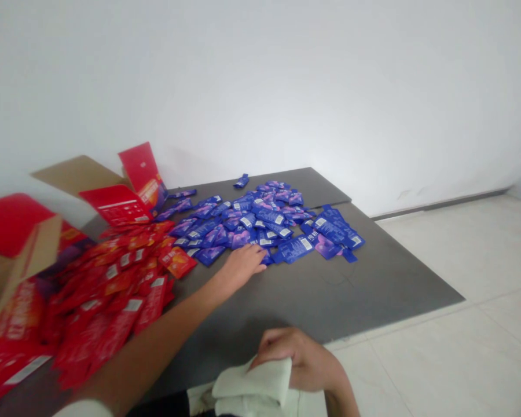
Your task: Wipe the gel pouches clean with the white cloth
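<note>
My left hand reaches to the near edge of a heap of blue packets. Its fingers and thumb close about a small blue packet there. The heap lies flat and loose, with purple pictures and white labels on the packets. Low in the view, close to my body, my right hand grips the folded edge of a pale cloth. The fingers are bent over the fabric. Whatever lies beneath the cloth is hidden.
Red packets form a heap at the left, beside an open red carton and another open carton nearer me. All stand on a dark grey table against a white wall. Pale floor tiles show at right.
</note>
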`<state>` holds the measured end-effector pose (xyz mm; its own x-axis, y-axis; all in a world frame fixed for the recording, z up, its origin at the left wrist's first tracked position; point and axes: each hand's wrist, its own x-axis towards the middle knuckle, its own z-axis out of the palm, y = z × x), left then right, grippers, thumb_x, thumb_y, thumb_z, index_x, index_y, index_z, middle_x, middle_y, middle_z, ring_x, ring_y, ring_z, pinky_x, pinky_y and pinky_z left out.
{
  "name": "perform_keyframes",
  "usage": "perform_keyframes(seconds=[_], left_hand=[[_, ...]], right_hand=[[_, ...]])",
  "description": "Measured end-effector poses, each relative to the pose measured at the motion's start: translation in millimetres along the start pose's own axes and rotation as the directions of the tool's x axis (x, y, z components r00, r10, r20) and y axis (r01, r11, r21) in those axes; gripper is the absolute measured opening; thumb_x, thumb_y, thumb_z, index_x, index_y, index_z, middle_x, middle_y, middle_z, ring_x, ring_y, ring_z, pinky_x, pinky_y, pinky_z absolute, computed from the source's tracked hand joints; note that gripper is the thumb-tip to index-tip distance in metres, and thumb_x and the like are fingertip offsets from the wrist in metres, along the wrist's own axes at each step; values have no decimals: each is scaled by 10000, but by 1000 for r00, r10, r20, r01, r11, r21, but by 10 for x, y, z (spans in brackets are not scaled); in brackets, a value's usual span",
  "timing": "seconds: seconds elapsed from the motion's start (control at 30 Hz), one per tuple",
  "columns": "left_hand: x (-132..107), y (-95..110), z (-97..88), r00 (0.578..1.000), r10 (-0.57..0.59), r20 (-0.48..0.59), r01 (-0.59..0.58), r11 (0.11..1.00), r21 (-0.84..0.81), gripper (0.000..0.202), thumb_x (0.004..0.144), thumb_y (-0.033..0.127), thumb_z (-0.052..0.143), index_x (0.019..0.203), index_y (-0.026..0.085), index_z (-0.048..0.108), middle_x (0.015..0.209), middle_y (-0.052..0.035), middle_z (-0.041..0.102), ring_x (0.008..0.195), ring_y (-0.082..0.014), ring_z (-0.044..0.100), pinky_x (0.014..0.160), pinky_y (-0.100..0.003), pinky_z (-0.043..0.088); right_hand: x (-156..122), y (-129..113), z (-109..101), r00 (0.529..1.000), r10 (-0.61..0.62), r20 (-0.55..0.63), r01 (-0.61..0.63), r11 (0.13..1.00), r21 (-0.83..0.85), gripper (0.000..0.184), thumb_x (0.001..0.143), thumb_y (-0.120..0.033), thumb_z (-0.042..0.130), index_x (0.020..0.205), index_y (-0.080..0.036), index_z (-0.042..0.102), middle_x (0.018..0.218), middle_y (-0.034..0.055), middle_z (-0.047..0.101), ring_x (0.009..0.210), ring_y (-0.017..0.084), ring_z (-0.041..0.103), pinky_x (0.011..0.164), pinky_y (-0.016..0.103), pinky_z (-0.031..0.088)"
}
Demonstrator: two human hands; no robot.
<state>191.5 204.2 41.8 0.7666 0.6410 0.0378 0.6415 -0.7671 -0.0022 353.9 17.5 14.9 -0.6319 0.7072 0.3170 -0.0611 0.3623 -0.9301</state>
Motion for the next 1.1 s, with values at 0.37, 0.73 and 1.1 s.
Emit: perform_keyframes(seconds=[0.37, 0.73, 1.1], left_hand=[[-21, 74, -52, 996, -89, 12, 89, 996, -1, 478, 946, 377, 708, 1411, 306, 620, 1244, -112, 609, 1139, -289, 622, 899, -355, 545], [-27, 306, -11, 961, -277, -18, 274, 957, -98, 223, 964, 332, 660, 1138, 194, 675, 1178, -113, 592, 1147, -301, 561, 926, -395, 530], [-1149, 592, 38, 986, -165, -15, 141, 885, -444, 427, 851, 192, 728, 1265, 241, 636, 1301, -53, 616, 1211, -231, 601, 1076, -362, 501]], right_hand=[[9, -10, -8, 1000, 1, 9, -1, 1000, -6, 381, 986, -456, 640, 1157, -158, 805, 945, 118, 723, 825, 162, 651, 732, 228, 488], [12, -43, -11, 999, 39, -7, -39, 999, -2, 321, 957, -425, 683, 1112, -180, 822, 859, 73, 671, 755, 145, 613, 675, 228, 452], [-21, -64, -57, 997, 57, 47, -58, 998, 21, 345, 976, -443, 668, 1095, -158, 820, 918, 93, 693, 826, 167, 657, 748, 255, 485]])
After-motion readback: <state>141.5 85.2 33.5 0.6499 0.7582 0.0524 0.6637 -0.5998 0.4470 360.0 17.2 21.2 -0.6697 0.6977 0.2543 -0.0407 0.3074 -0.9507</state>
